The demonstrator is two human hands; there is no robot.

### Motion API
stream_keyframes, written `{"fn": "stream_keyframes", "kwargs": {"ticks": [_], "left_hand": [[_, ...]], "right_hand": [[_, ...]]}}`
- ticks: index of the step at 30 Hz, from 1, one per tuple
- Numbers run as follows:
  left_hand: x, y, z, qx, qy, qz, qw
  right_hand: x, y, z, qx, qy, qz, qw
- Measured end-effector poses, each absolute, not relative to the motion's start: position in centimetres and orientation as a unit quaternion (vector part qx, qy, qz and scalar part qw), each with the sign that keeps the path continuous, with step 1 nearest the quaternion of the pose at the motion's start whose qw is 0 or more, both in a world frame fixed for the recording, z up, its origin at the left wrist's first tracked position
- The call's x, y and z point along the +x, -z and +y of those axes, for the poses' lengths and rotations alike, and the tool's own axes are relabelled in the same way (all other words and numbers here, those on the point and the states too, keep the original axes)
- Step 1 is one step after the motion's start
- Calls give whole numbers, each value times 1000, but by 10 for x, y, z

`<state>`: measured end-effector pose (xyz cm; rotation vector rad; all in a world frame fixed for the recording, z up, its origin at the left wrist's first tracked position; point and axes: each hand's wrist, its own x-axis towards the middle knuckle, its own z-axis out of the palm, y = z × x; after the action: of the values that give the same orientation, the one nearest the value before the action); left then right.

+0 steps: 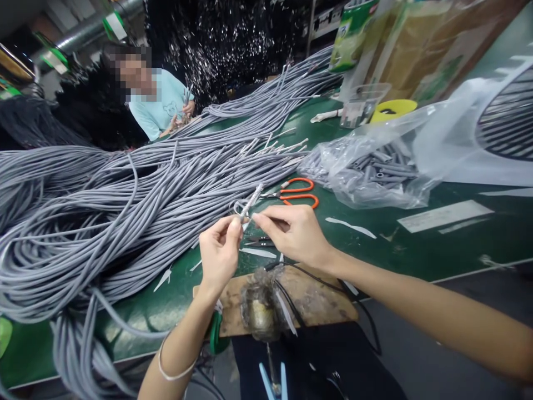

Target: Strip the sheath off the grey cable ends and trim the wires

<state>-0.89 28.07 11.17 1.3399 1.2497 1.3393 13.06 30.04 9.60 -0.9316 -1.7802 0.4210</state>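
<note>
My left hand [221, 250] pinches a grey cable near its end, where the white stripped part [252, 201] sticks up past the fingertips. Close beside it, my right hand [296, 232] has thumb and forefinger pressed together at the cable end. What sits between those right fingertips is too small to make out. A thin pale loop curls by the white end. Just beyond my hands lie scissors with orange handles [298, 193]. Below them, a dark pair of snips [260, 242] is partly hidden behind my right hand.
Long bundles of grey cable [104, 222] cover the left and back of the green table [366, 244]. On the right lies a clear bag of grey tube pieces [375, 172], near a yellow tape roll [393, 111]. A wooden board [320, 300] projects at the front. Another person [160, 105] sits opposite.
</note>
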Motion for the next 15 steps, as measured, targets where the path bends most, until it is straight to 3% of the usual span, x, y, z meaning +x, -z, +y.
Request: {"fn": "stream_keyframes", "kwargs": {"ticks": [15], "left_hand": [[-9,-112,279,516,-542,480,458]], "right_hand": [[132,-96,301,-393,-255,-720,512]]}}
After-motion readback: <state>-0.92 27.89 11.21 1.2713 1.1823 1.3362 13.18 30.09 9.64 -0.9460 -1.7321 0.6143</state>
